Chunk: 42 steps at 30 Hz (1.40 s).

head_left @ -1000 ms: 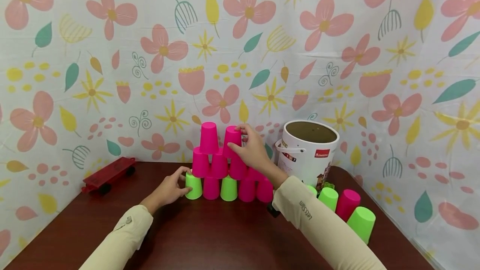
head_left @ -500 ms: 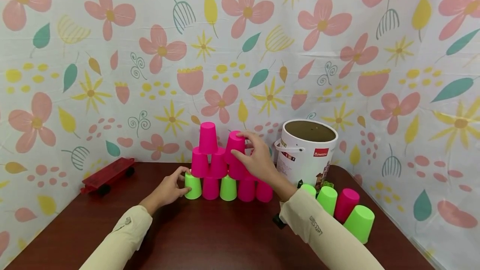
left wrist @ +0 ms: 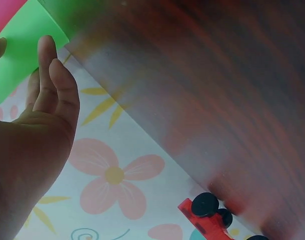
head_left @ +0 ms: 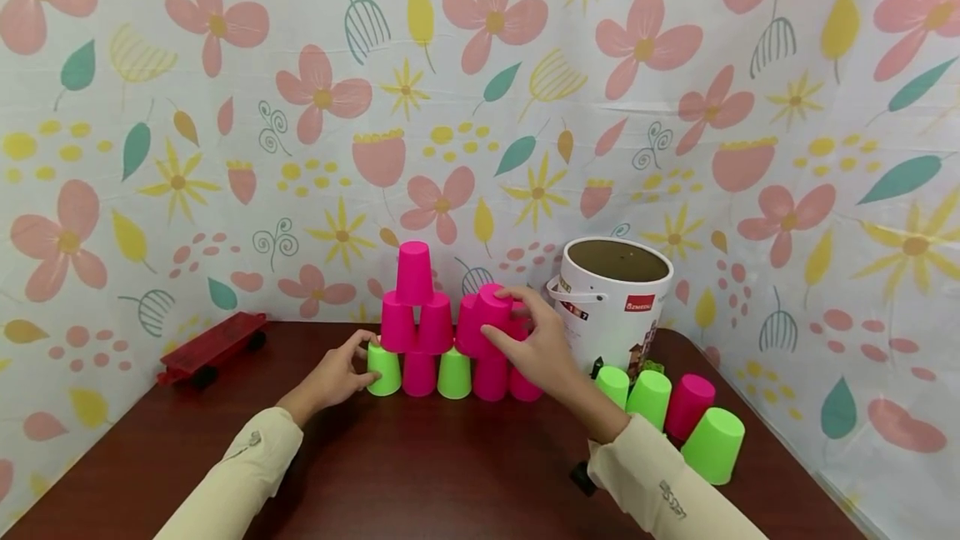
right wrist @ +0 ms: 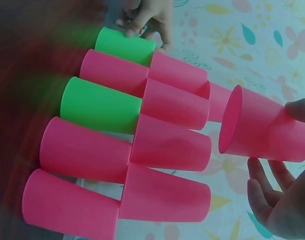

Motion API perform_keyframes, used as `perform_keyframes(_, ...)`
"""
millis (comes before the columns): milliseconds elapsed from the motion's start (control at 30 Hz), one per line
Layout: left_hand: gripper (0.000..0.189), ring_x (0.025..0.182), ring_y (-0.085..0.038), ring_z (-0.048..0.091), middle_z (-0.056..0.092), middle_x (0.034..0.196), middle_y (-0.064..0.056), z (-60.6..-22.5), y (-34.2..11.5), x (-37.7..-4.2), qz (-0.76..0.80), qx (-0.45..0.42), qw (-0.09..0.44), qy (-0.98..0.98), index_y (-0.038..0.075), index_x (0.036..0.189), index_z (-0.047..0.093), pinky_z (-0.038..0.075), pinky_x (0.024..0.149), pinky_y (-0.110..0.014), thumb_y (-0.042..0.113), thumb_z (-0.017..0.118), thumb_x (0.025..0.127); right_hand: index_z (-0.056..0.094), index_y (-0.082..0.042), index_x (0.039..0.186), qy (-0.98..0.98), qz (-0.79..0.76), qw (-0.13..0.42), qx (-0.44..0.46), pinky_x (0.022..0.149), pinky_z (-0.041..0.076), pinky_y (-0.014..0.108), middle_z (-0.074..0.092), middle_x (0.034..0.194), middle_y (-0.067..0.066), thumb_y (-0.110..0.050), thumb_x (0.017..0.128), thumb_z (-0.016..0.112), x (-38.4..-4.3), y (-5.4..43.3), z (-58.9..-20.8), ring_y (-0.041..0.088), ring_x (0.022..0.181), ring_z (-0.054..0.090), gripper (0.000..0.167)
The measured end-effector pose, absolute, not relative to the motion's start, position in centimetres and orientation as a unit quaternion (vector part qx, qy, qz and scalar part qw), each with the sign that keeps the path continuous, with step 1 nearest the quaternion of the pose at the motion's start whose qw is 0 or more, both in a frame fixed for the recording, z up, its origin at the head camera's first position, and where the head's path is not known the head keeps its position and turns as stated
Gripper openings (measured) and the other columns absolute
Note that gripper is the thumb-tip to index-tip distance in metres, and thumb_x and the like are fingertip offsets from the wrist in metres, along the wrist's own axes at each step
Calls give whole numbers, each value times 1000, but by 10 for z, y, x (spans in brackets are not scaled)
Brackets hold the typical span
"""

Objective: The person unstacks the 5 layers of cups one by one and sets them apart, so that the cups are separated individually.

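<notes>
Upside-down cups form a stack: a bottom row of pink cups (right wrist: 85, 150) and green cups, a second row of pink cups (right wrist: 175, 104), and one pink cup (head_left: 414, 273) on top at the left. My right hand (head_left: 546, 350) grips another pink cup (right wrist: 265, 127) between thumb and fingers; in the right wrist view it hangs apart from the second row. In the head view it covers part of that row's right side. My left hand (head_left: 333, 373) holds the green cup (head_left: 385, 370) at the bottom row's left end, thumb in front; some fingers are hidden.
A white bucket (head_left: 611, 327) with a handle stands behind, right of the stack. Several loose cups, green (head_left: 714, 447) and pink (head_left: 691, 407), stand at the right. A red toy skateboard-like thing (head_left: 213, 347) with black wheels lies at the back left. A patterned cloth hangs behind the table (head_left: 420, 473).
My right hand has carried the pink cup rightward and lower, from beside the top cup to the second row's right side. The left hand stays on the green cup.
</notes>
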<state>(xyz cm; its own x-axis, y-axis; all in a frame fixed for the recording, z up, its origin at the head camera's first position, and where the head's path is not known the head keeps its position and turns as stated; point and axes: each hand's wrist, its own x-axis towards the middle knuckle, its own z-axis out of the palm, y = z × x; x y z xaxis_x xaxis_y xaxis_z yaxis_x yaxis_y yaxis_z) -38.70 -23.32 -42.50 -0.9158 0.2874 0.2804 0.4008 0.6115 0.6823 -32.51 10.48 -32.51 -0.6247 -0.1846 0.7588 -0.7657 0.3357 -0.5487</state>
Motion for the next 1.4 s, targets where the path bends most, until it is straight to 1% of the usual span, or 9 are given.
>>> perform_keyframes(167, 48, 52, -22, 59, 68, 103, -14, -424, -232, -387, -392, -188, 70, -898, 17, 122, 46, 50, 56, -32, 5, 76, 86, 62, -14, 124, -781, 471, 272, 307, 71, 55, 37, 64, 111, 5, -9, 82, 81, -312, 118, -330, 25, 85, 64, 47)
perform_keyframes(367, 48, 53, -24, 61, 68, 104, -16, -424, -232, -385, -394, -195, 75, -895, 16, 122, 46, 50, 55, -32, 5, 76, 86, 61, 1, 121, -790, 460, 269, 304, 66, 55, 34, 64, 107, 16, 3, 77, 81, -291, 127, -327, 34, 82, 64, 48)
perform_keyframes(433, 48, 53, -24, 60, 68, 104, -16, -425, -233, -385, -392, -195, 75, -896, 16, 122, 46, 50, 56, -31, 5, 76, 86, 60, 4, 120, -794, 457, 265, 300, 66, 54, 33, 63, 106, 18, 5, 76, 81, -284, 131, -328, 35, 82, 63, 49)
perform_keyframes(567, 48, 53, -24, 61, 68, 104, -17, -426, -234, -386, -391, -192, 74, -897, 17, 121, 46, 50, 56, -31, 5, 76, 86, 62, -3, 120, -802, 453, 254, 296, 66, 55, 34, 65, 106, 12, 1, 76, 83, -282, 145, -338, 29, 81, 63, 49)
perform_keyframes(733, 48, 54, -24, 62, 68, 106, -18, -427, -234, -386, -393, -192, 77, -896, 17, 121, 46, 50, 55, -31, 5, 76, 86, 65, -12, 118, -805, 461, 233, 292, 63, 56, 33, 68, 106, 6, -9, 77, 86, -281, 166, -352, 21, 78, 67, 46)
perform_keyframes(833, 48, 54, -25, 62, 68, 106, -18, -426, -234, -386, -391, -197, 77, -896, 17, 122, 45, 50, 55, -31, 5, 76, 86, 66, -13, 117, -813, 454, 223, 287, 59, 54, 30, 70, 102, 5, -13, 77, 86, -277, 179, -358, 18, 76, 67, 45)
perform_keyframes(933, 48, 53, -25, 61, 68, 106, -18, -426, -234, -386, -391, -198, 75, -895, 16, 122, 45, 51, 55, -31, 5, 76, 86, 67, -15, 115, -828, 442, 211, 273, 57, 53, 28, 70, 97, 4, -16, 76, 87, -273, 192, -362, 20, 74, 65, 44)
perform_keyframes(1167, 48, 54, -25, 61, 67, 107, -19, -423, -234, -385, -397, -199, 75, -893, 16, 122, 45, 51, 55, -32, 4, 75, 86, 68, -18, 116, -856, 430, 169, 231, 58, 52, 29, 70, 106, 0, -22, 77, 87, -262, 219, -368, 18, 83, 65, 43)
perform_keyframes(1400, 48, 54, -25, 61, 67, 108, -19, -424, -233, -386, -397, -196, 70, -894, 16, 122, 45, 51, 56, -32, 4, 76, 86, 67, -19, 114, -869, 408, 169, 222, 57, 52, 29, 70, 101, -2, -20, 76, 88, -254, 243, -377, 13, 81, 64, 43)
